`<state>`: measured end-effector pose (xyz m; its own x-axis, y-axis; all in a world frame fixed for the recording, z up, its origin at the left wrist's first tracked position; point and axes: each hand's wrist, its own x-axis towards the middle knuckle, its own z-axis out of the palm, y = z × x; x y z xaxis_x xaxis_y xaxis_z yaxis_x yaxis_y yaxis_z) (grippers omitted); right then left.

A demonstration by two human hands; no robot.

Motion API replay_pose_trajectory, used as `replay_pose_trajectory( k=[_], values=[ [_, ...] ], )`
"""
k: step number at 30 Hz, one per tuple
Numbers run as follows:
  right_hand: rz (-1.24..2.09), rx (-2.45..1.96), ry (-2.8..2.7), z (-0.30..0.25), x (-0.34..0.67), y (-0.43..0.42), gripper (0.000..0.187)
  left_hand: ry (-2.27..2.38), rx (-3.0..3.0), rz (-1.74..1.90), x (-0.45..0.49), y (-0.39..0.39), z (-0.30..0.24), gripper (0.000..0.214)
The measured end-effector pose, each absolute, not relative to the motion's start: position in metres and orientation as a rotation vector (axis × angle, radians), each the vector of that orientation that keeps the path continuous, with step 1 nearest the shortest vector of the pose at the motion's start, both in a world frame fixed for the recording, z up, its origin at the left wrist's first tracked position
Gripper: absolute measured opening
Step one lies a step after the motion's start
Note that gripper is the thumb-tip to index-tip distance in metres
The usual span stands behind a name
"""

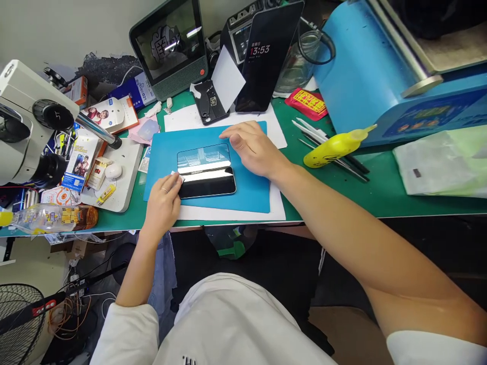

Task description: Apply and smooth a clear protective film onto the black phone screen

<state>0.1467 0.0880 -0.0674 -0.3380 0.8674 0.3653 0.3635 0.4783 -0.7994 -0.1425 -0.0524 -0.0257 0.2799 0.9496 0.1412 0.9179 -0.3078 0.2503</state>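
Observation:
A phone [206, 177] with a glossy black screen lies face up on a blue mat [251, 195], reflecting bright bands of light. At its left edge, my left hand [163, 200], with a ring on one finger, is closed on a small white piece [178, 176], perhaps a wipe; the fingers hide most of it. My right hand [256, 149] is over the mat by the phone's upper right corner. Its fingers are stretched out and hold nothing; whether they touch the phone I cannot tell.
Behind the mat stand a tablet [266, 61] showing 13:53, a display [167, 45] and a small black part [209, 101]. A yellow squeeze bottle [335, 148] lies on tweezers at right, before a blue machine [365, 76]. Leftward are a microscope [41, 116] and a drink bottle [57, 217].

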Motion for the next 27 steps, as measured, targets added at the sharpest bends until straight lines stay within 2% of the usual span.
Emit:
replay_pose_trajectory(
  k=[13, 19, 21, 27],
  values=[
    [0.785, -1.002, -1.913, -0.067, 0.141, 0.082, 0.082, 1.776, 2.466, 0.312, -0.120, -0.122, -0.034, 0.085],
    [0.769, -0.984, -1.912, -0.070, 0.139, 0.083, 0.078, 1.807, 2.440, 0.312, -0.112, -0.106, -0.037, 0.075],
    [0.749, -0.973, -1.917, -0.069, 0.138, 0.083, 0.070, 1.821, 2.408, 0.286, -0.111, -0.096, -0.037, 0.072],
    [0.713, -1.002, -2.005, -0.063, 0.140, 0.082, 0.021, 1.850, 2.307, 0.297, -0.110, -0.066, -0.040, 0.070]
  ],
)
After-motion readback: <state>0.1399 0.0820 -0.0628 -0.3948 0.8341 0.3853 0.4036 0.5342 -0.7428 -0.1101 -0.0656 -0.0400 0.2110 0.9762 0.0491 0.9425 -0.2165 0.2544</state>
